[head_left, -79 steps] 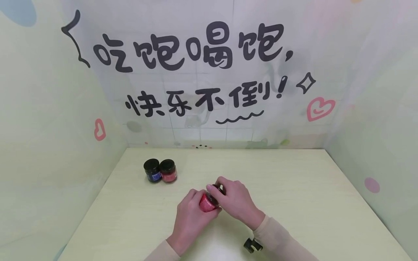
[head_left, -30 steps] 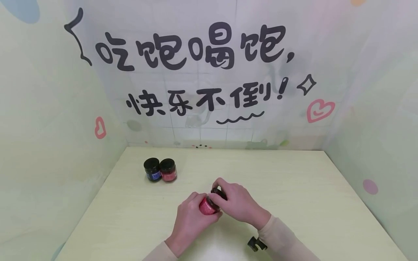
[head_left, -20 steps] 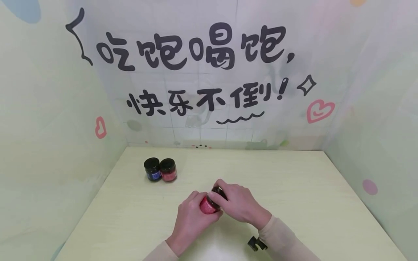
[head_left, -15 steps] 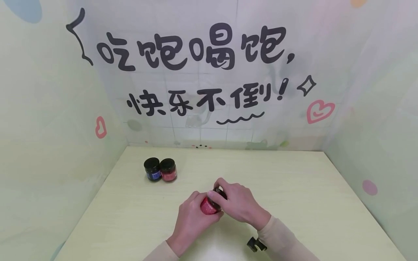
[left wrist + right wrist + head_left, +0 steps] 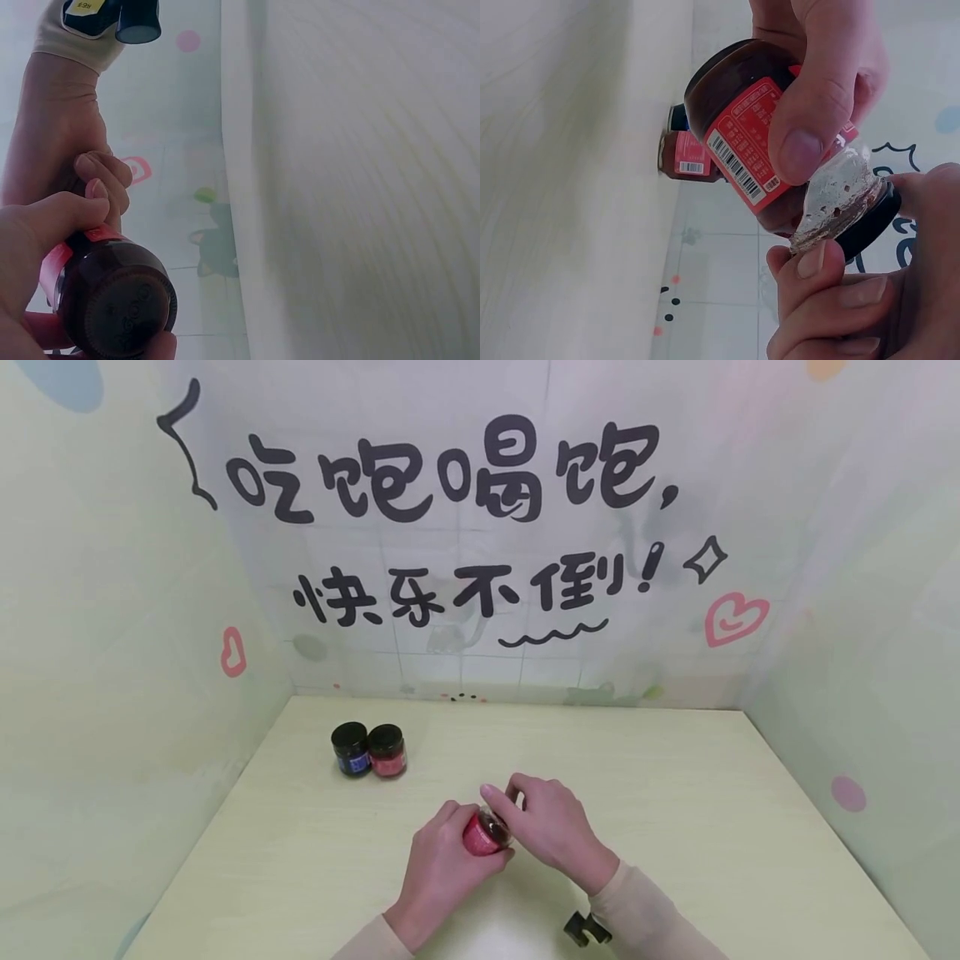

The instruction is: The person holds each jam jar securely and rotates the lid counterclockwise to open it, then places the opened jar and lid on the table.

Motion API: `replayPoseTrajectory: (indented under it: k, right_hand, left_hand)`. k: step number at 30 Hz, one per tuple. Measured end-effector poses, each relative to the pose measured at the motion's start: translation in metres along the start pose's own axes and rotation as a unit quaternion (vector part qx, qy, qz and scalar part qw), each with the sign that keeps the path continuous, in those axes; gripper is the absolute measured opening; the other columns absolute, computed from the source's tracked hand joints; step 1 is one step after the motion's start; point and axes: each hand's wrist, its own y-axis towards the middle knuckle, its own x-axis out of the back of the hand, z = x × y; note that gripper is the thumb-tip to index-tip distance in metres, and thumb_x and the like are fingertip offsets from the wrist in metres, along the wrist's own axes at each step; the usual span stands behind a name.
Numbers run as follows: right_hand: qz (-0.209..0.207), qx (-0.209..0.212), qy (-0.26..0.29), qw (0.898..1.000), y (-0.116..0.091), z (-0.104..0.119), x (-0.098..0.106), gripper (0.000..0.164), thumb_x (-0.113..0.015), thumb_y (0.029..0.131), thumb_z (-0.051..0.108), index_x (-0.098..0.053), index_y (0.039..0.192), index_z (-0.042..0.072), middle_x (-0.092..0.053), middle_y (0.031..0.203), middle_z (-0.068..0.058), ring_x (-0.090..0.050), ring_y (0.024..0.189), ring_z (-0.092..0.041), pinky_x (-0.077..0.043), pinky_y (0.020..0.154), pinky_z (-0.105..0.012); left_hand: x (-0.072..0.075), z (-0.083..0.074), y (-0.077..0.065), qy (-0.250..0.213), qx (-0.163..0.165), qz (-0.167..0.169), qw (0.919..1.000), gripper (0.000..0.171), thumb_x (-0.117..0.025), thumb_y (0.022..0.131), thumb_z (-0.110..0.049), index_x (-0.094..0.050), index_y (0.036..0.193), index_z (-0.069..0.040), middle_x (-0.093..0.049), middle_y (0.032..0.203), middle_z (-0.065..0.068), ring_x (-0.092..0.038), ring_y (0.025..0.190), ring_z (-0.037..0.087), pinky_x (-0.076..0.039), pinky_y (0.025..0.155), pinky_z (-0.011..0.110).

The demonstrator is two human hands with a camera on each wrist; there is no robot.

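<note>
Holding one jar (image 5: 744, 142) and one black lid (image 5: 874, 224)

The left hand (image 5: 440, 862) curls its fingers (image 5: 453, 812) round the red-labelled jar; the right hand (image 5: 558, 828) pinches the lid beside the jar's mouth, clear film (image 5: 838, 186) between. Two more jars (image 5: 387, 765) stand behind.

From the head, looks forward and down from above and behind left hand (image 5: 442, 864) and right hand (image 5: 558, 831); widest and farthest off, takes in table (image 5: 690, 802), back wall (image 5: 420, 672), both side walls (image 5: 120, 693). From the left wrist, very close, faces base of jar (image 5: 120, 304) and past it to right hand and heart (image 5: 141, 171); turned sideways, with table along right. From the right wrist, also close, faces label (image 5: 746, 142) of jar, then far jars (image 5: 694, 155) and back wall behind; turned the other way, with table along left. Shares jar, left hand, right hand, table across all three; heart between head and left wrist; far jars between head and right wrist.
</note>
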Motion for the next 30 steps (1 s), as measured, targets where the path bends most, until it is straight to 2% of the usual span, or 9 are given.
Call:
replayPoseTrajectory:
  k: [9, 23, 30]
  right_hand:
    - [0.006, -0.007, 0.020, 1.000, -0.0003, -0.0013, -0.0026, 0.049, -0.049, 0.092, 0.072, -0.060, 0.079, 0.026, -0.052, 0.055, 0.007, -0.050, 0.049, -0.012, -0.040, 0.043, -0.032]
    - [0.021, 0.016, 0.046, 0.999, -0.0001, -0.0034, -0.0018, 0.036, -0.055, 0.095, 0.059, -0.064, 0.085, 0.025, -0.055, 0.057, 0.008, -0.051, 0.051, -0.011, -0.042, 0.046, -0.031]
    - [0.027, 0.028, 0.055, 0.998, 0.0001, -0.0049, -0.0013, 0.026, -0.059, 0.096, 0.050, -0.066, 0.087, 0.026, -0.056, 0.056, 0.010, -0.051, 0.050, -0.010, -0.042, 0.046, -0.030]
  left_hand:
    - [0.0001, 0.0012, -0.0027, 0.005, 0.010, 0.007, 0.9999, 0.050, -0.090, 0.069, -0.044, -0.071, 0.103, -0.012, -0.058, 0.091, -0.005, -0.061, 0.077, 0.010, -0.054, 0.065, 0.029]
    - [-0.0015, 0.0030, -0.0039, 0.010, 0.006, 0.002, 0.9999, 0.049, -0.090, 0.069, -0.045, -0.071, 0.101, -0.014, -0.057, 0.089, -0.007, -0.060, 0.074, 0.009, -0.053, 0.064, 0.029]
    - [-0.0040, 0.0036, -0.0047, 0.011, -0.004, -0.012, 0.9999, 0.046, -0.091, 0.067, -0.042, -0.071, 0.098, -0.015, -0.057, 0.088, -0.007, -0.060, 0.073, 0.008, -0.053, 0.063, 0.029]
